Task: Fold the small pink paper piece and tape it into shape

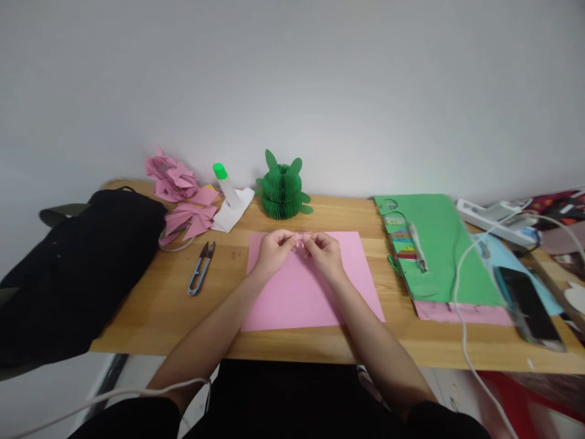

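Note:
A flat sheet of pink paper (292, 299) lies on the wooden table in front of me. Over its far half, my left hand (276, 250) and my right hand (323, 251) meet, thumbs and fingers pinched together. Between the fingertips they share a small pink paper piece (298, 239), mostly hidden, so its exact shape does not show. Just beyond my hands stands a green folded-paper ball (282, 192) with leaf-like cut-outs on it. Thread snips (200, 271) lie to the left of the pink sheet.
Pink paper scraps (189, 218) pile up at the back left beside a green-capped glue stick (227, 186). A black bag (91, 256) covers the left end. To the right are green card sheets (439, 244), a phone (532, 305), a power strip (496, 222) and a white cable (458, 286).

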Tool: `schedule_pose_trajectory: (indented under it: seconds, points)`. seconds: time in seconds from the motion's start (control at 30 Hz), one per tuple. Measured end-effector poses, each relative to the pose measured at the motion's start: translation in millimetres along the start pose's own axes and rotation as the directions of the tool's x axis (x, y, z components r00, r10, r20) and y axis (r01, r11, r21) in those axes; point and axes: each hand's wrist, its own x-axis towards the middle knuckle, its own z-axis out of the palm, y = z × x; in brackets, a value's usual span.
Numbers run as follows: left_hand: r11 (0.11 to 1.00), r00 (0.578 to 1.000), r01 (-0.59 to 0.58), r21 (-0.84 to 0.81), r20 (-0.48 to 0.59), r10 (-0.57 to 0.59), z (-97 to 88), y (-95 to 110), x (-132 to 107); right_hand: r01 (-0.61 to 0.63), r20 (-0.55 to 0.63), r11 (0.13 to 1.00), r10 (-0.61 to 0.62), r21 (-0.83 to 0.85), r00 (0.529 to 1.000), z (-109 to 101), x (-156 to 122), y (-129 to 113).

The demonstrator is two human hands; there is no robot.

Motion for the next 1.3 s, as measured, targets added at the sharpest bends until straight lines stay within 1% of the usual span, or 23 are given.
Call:
schedule_pose_trajectory:
  seconds: [0.2, 0.4, 0.63, 0.8, 0.87, 0.97, 1.07, 1.13, 1.23, 1.3]
  points:
    - [0.999, 1.0, 0.013, -0.033, 0.013, -0.012, -0.9, 3, 0, -0.018, -0.017, 1.0, 0.018, -0.019, 1.0, 0, 0, 0]
    - [1.0, 0.999, 0.012, -0.024, 0.033, -0.012, -1.3, 3, 1, -0.034, -0.029, 0.999, 0.033, -0.022, 0.999, 0, 0, -1]
    - [0.999, 0.999, 0.039, 0.014, -0.017, -0.039, 1.8, -2, 0, -0.077, -0.056, 0.997, 0.076, -0.014, 0.996, 3, -1, 0]
    - [0.996, 0.997, 0.061, 0.062, -0.055, -0.058, 3.8, 4, -3, -0.057, -0.074, 0.998, 0.057, 0.004, 0.996, 4, -3, -1]
    - [0.995, 0.995, 0.064, 0.082, -0.084, -0.057, -0.6, 7, -2, -0.042, -0.09, 0.999, 0.044, 0.017, 0.995, 2, -1, -1]
    - [0.992, 0.98, 0.081, 0.101, -0.187, -0.061, -17.6, 12, 6, -0.017, -0.137, 0.998, 0.025, 0.055, 0.99, -3, 5, -2]
    - [0.991, 0.942, 0.106, 0.077, -0.328, -0.076, -39.9, 17, 19, 0.02, -0.19, 0.994, 0.0, 0.105, 0.982, -9, 11, -5]
    - [0.992, 0.915, 0.119, 0.035, -0.393, -0.095, -51.0, 20, 29, 0.049, -0.216, 0.989, -0.018, 0.136, 0.976, -12, 15, -10]
    - [0.989, 0.891, 0.136, -0.06, -0.428, -0.149, -57.7, 23, 40, 0.079, -0.264, 0.981, -0.029, 0.18, 0.964, -14, 27, -20]
    - [0.976, 0.887, 0.163, -0.145, -0.411, -0.21, -57.7, 25, 46, 0.082, -0.299, 0.974, -0.016, 0.209, 0.954, -16, 41, -30]
